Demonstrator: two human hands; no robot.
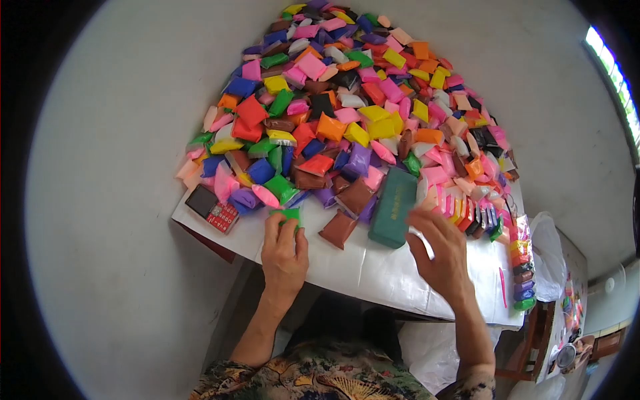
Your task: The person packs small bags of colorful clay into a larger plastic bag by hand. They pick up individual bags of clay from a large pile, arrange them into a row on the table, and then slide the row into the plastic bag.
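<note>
My left hand is at the table's near edge, its fingers closed on a small green packet. My right hand is raised over the table beside the dark green box, fingers apart and nothing visible between them. Two brown packets, one of them the lower brown packet, lie between my left hand and the box. Behind both hands rises a large heap of colourful packets. Beyond my right hand stands a row of upright packets in several colours.
A dark device and a red-and-white card lie at the table's left corner. On the right are a pink tool, a stacked column of packets and a clear plastic bag. Another table with items stands farther right.
</note>
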